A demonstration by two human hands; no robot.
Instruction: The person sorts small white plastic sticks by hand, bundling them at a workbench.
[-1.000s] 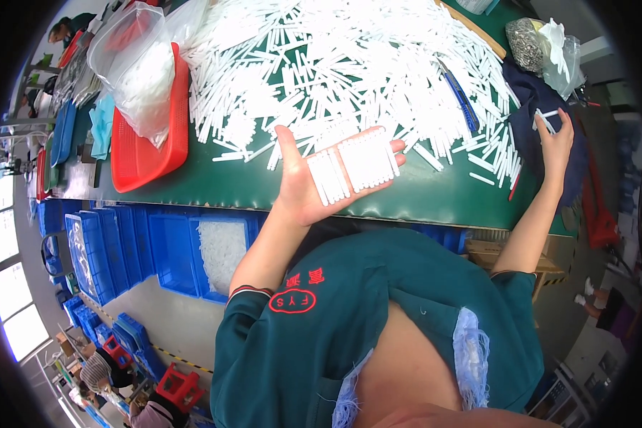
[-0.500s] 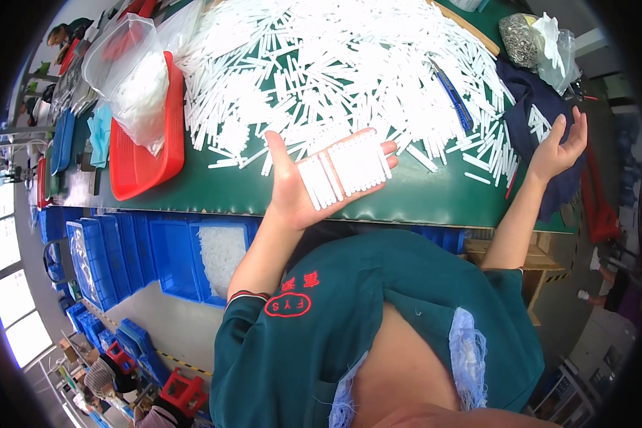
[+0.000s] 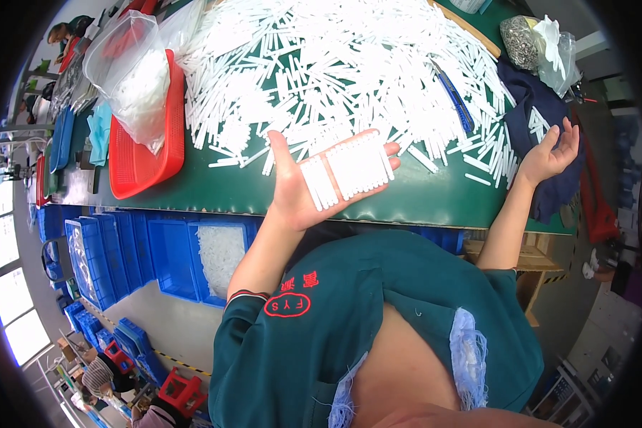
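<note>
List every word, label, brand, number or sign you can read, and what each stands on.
Dark green shirt, left chest: red letters inside a red oval; legible, but I won't copy the wording.
Same shirt, above the oval in the picture: two red characters, likewise not copied.
Blue cutter: any marking is too small to read.
White sticks on the left hand: none visible.

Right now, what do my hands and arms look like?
Your left hand and right hand are ungloved. Your forearms are bare below short, dark green sleeves; the left cuff has thin red and white trim.
</note>
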